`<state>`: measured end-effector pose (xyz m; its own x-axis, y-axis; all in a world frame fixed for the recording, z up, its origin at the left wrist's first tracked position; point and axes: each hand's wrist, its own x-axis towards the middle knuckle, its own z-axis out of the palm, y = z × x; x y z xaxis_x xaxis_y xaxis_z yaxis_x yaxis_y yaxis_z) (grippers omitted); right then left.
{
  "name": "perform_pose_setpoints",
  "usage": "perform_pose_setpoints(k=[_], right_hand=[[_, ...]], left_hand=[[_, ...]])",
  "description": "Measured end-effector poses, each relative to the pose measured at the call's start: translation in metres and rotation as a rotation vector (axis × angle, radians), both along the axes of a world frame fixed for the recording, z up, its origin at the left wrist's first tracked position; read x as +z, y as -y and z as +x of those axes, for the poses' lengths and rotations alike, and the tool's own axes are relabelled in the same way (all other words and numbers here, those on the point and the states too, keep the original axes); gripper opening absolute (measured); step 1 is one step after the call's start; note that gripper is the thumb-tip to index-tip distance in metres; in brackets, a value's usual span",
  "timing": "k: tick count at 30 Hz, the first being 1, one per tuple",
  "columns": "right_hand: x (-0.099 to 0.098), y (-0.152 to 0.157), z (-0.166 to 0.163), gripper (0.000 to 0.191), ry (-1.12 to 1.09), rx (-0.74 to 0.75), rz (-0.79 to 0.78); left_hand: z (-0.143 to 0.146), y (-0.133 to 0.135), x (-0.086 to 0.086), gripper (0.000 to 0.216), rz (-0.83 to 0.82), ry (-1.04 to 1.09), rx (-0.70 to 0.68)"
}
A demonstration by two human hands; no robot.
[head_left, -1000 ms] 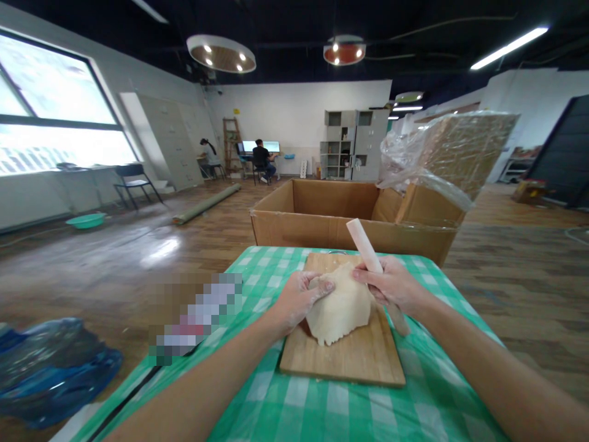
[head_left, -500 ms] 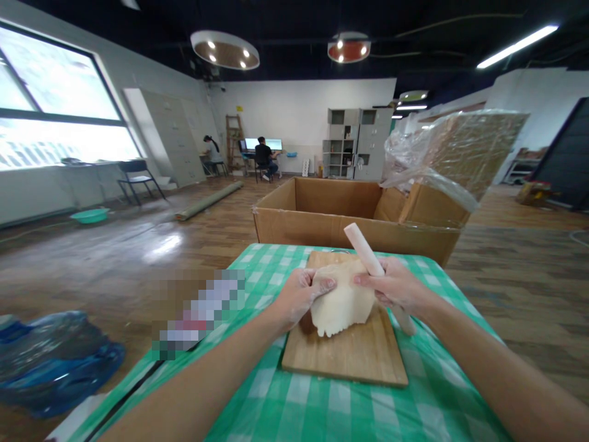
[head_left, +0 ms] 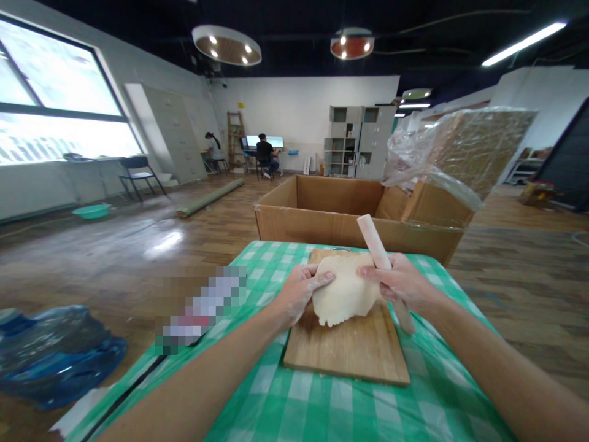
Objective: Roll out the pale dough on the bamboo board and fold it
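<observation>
A pale, flattened sheet of dough (head_left: pixel 346 294) with a ragged lower edge hangs between my two hands over a wooden cutting board (head_left: pixel 347 356). My left hand (head_left: pixel 301 288) pinches its left side, thumb on top. On the other side, my right hand (head_left: pixel 399 281) grips the upper right edge with the thumb. That same hand also holds a floury rolling pin (head_left: pixel 373 240), tilted with its upper end leaning to the left and away from me. Flour dusts the fingers of both hands. The fingers under the dough are hidden.
The board lies on a table with a green checked cloth (head_left: pixel 257 393). A blurred-out item (head_left: pixel 202 310) is at the table's left edge. Beyond stands a large open cardboard box (head_left: pixel 299 222). A big water bottle (head_left: pixel 59 356) is at lower left. Two people sit at the far wall.
The dough's lower edge has risen a little from the board. The rolling pin's upper end has shifted slightly right and up with my right hand. Both hands keep their hold.
</observation>
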<state>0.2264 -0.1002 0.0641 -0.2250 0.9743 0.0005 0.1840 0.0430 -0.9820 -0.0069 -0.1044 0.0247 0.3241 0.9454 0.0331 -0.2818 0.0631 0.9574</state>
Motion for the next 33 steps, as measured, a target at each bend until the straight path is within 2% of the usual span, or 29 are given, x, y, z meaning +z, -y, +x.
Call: perform_pose_setpoints(k=[8,12,15,18,24,27,30,31,33], right_hand=[[0.001,0.0,0.0,0.049,-0.029,0.03,-0.009],[0.001,0.002,-0.001,0.048,-0.022,0.049,-0.014],[0.002,0.004,-0.002,0.048,-0.009,0.078,-0.014],[0.002,0.005,-0.003,0.047,-0.002,0.067,0.0],[-0.001,0.002,-0.004,0.046,-0.03,0.005,0.024],[0.004,0.002,0.0,0.045,-0.03,-0.031,0.08],[0.014,0.002,0.012,0.042,-0.027,0.038,0.155],[0.017,0.002,0.017,0.043,-0.015,0.086,0.17],[0.022,0.001,0.028,0.048,0.026,0.226,0.154]], left_hand=[[-0.001,-0.008,-0.01,0.044,0.0,0.001,0.072],[0.0,-0.008,-0.01,0.043,0.025,0.047,0.124],[0.0,-0.008,-0.008,0.049,0.066,-0.017,0.112],[0.0,-0.007,-0.006,0.052,0.113,-0.102,0.146],[0.0,-0.008,-0.007,0.052,0.16,-0.116,0.167],[0.0,-0.006,0.0,0.045,0.27,-0.163,0.179],[-0.006,0.001,0.015,0.037,0.431,-0.255,0.251],[-0.009,0.004,0.02,0.035,0.487,-0.288,0.235],[-0.017,0.009,0.03,0.035,0.582,-0.333,0.108]])
